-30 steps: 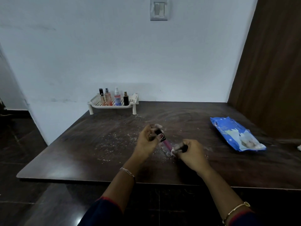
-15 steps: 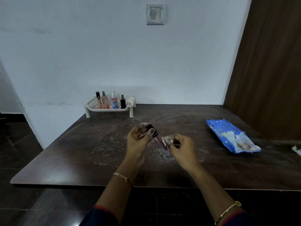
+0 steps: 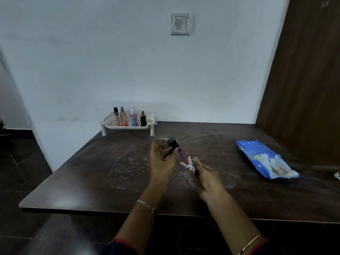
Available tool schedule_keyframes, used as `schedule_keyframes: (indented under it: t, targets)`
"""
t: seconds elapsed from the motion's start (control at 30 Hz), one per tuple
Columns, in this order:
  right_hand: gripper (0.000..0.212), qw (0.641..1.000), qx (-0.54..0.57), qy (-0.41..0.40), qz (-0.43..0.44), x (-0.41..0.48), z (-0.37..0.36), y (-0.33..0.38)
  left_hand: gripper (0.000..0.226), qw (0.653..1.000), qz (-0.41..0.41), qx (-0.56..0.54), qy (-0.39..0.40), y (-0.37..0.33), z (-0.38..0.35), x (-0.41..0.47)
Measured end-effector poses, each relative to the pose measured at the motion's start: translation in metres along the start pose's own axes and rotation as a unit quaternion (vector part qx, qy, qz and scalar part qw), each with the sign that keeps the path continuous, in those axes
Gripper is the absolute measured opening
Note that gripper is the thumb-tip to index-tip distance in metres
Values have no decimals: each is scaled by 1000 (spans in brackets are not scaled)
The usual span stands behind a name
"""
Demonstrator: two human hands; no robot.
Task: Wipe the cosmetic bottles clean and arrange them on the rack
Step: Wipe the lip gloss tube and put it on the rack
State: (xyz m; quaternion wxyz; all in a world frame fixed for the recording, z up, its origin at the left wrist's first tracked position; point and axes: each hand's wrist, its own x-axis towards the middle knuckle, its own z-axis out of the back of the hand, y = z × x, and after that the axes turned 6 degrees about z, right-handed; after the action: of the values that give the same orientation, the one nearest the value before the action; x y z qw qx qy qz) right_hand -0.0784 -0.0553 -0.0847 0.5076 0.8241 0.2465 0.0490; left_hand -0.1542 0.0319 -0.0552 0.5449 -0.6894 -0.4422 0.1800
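Head view.

- My left hand point(image 3: 161, 161) is raised over the table point(image 3: 73, 184), palm turned toward me. Its fingers curl round the black cap end of a gloss tube point(image 3: 181, 155), with the thumb laid across where the cap meets the pink body.
- The tube slants down and to the right from my left fingers, clear of the table. Its lower tip is buried in the wipe point(image 3: 190, 163).
- My right hand point(image 3: 207, 179) has its fingertips pinched on that crumpled white wipe, which is bunched round the tube's lower end. The two hands are close together, joined only by the tube.
- White specks point(image 3: 128, 168) are scattered on the dark wood below and to the left of my left hand. A paler smear runs under the right hand.
- The white perforated rack point(image 3: 128, 126) is well beyond my left fingertips, against the wall. It stands on short legs at the table's far edge.
- Four items stand upright on the rack in a row. From the left they are a black-capped tube point(image 3: 116, 116), a peach spray bottle point(image 3: 122, 116), a clear spray bottle point(image 3: 133, 117) with a blue and pink label, and a small black bottle point(image 3: 143, 118) with a gold top. The right end of the rack is bare.
- A blue wipes packet point(image 3: 265, 159) lies flat on the table, well off to the right of my right hand. Its near end is open and white shows inside.
- A small white scrap point(image 3: 337, 175) sits at the picture's right edge. I cannot tell what it is.
- I have a chain bracelet point(image 3: 146, 205) on the left wrist and a thin bangle point(image 3: 251, 242) on the right.
- A wall switch point(image 3: 180, 24) is high above the hands, and there is a brown door point(image 3: 303, 80) to the right.
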Motion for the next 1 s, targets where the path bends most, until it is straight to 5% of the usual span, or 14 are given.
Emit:
schedule_keyframes:
  t: [0.3,0.47,0.77,1.0]
  targets:
    - [31,997,14,47,-68,-1,-40,-4,44,984,-65,152,-61,-12,18,7]
    - [21,998,-15,62,-27,-2,-73,-14,42,983,-88,136,-82,-32,40,17]
    - [7,989,11,123,-75,11,-159,-37,36,967,-110,144,-180,-47,101,69]
    - [29,978,-52,174,-105,55,-216,-55,38,958,-118,167,-203,-62,136,123]
